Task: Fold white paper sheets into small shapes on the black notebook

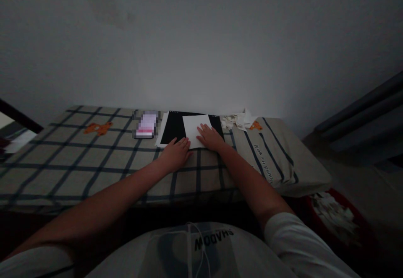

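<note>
Both hands lie flat, gripping nothing: left hand [175,152] at the white paper's [195,130] near edge, right hand [210,137] on it, paper unfolded atop the black sheet [173,128] by the checked bed's [94,160] far edge.

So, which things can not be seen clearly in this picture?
- Object left of the black board: pixelated, head view.
- White sheet: near edge under the left hand and right hand.
- Paper scraps: too small, dim.
- Red bin: dark, low at the right.
</note>
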The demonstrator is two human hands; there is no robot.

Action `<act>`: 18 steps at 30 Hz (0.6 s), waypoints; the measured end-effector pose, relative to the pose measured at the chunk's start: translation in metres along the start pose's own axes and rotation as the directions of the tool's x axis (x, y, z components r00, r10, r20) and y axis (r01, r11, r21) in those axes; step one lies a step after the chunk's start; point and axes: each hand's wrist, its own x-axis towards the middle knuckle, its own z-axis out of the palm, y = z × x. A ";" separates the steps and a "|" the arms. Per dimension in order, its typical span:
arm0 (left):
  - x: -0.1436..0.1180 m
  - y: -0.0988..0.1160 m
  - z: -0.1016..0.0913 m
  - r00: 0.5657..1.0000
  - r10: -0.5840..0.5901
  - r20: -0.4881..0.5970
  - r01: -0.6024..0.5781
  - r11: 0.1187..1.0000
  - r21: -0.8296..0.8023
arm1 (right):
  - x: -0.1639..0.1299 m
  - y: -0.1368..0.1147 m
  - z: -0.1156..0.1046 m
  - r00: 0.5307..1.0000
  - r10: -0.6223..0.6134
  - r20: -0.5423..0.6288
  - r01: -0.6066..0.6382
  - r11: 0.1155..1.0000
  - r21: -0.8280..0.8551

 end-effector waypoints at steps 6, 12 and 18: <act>0.029 -0.004 -0.002 0.995 -0.087 -0.040 0.087 0.996 -0.005 | 0.001 0.001 0.001 1.000 -0.006 0.008 0.006 1.000 -0.003; 0.076 -0.034 0.003 0.979 -0.205 0.013 0.205 0.979 0.019 | 0.001 0.000 -0.001 1.000 -0.015 0.009 0.015 1.000 -0.005; 0.100 -0.048 0.007 0.957 -0.286 0.057 0.284 0.958 0.032 | 0.000 -0.001 -0.002 1.000 -0.014 -0.006 0.014 1.000 -0.017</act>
